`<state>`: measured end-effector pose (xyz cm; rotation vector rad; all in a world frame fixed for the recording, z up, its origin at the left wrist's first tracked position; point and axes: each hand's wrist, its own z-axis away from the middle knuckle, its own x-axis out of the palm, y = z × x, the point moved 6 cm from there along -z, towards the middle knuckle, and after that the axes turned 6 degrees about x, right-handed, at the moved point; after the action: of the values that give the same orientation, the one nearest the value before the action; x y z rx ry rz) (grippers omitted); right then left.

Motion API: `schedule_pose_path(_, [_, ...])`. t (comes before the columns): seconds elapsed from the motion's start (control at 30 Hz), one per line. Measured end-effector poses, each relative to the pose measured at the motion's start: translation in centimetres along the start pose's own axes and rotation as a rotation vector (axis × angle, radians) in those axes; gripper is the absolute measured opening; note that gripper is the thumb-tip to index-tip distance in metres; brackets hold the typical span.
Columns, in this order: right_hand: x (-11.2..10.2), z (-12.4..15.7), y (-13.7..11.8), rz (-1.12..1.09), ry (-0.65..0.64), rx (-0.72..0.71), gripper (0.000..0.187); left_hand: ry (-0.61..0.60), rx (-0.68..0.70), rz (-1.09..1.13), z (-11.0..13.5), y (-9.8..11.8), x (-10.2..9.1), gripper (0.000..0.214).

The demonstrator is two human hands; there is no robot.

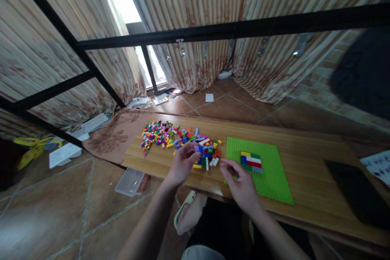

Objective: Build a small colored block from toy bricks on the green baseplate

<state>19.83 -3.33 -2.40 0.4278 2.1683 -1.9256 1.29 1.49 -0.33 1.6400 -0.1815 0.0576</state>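
Observation:
My left hand is closed, pinching a purple and blue toy brick between thumb and fingers above the loose bricks; I cannot tell whether it is one brick or two. Near the left edge of the green baseplate, my right hand has its fingers bent and apart, with nothing visible between them. A small block of bricks in yellow, green, blue, white, red and grey is set on the baseplate. Larger loose bricks lie around my left hand, partly hidden by it.
A heap of small mixed bricks spreads over the left part of the wooden table. A dark flat panel and a printed sheet lie at the right. Below the table's left end is a clear plastic box. Black metal bars cross behind.

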Motion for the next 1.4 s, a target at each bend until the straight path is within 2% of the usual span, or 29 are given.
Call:
schedule_pose_path(0.13, [-0.1,0.1,-3.4,-0.185,-0.062,0.005,0.036,-0.031,0.123,-0.111,3.1,1.4,3.6,0.026])
schedule_pose_path(0.23, [-1.1,0.9,-4.7,-0.288,-0.052,0.012,0.032,-0.078,0.186,-0.269,4.8,2.9,5.4,0.025])
schedule_pose_path(0.37, [-2.5,2.3,-4.8,-0.373,-0.047,0.041,0.027,-0.106,0.237,-0.414,6.4,4.9,6.9,0.022])
schedule_pose_path(0.47, [-2.8,3.4,-3.7,-0.473,-0.068,0.108,0.025,-0.093,0.237,-0.411,7.4,5.4,7.8,0.016])
schedule_pose_path(0.63, [-2.8,4.6,-2.5,-0.61,-0.007,0.198,0.026,-0.028,0.069,-0.114,8.6,3.8,8.8,0.016])
schedule_pose_path(0.8, [-3.0,5.0,-2.6,-0.608,-0.037,0.274,0.027,-0.107,-0.1,-0.031,9.3,2.8,9.3,0.023])
schedule_pose_path(0.93, [-3.3,5.3,-2.3,-0.502,-0.101,0.244,0.024,-0.137,-0.211,-0.002,9.9,1.9,9.0,0.029])
schedule_pose_path(1.07, [-3.2,6.0,-1.9,-0.291,-0.223,0.159,0.019,-0.124,-0.357,0.1,10.7,-0.5,8.7,0.027])
schedule_pose_path(1.2, [-2.6,6.8,-1.9,-0.092,-0.341,0.114,0.017,-0.106,-0.397,0.1,11.1,-2.3,8.2,0.024])
schedule_pose_path(1.27, [-2.3,6.8,-1.7,-0.099,-0.329,0.117,0.017,-0.062,-0.442,0.142,11.3,-2.9,8.0,0.022])
schedule_pose_path(1.4, [-1.9,6.2,-0.8,-0.304,-0.167,0.214,0.022,0.02,-0.526,0.332,11.3,-3.4,7.9,0.024])
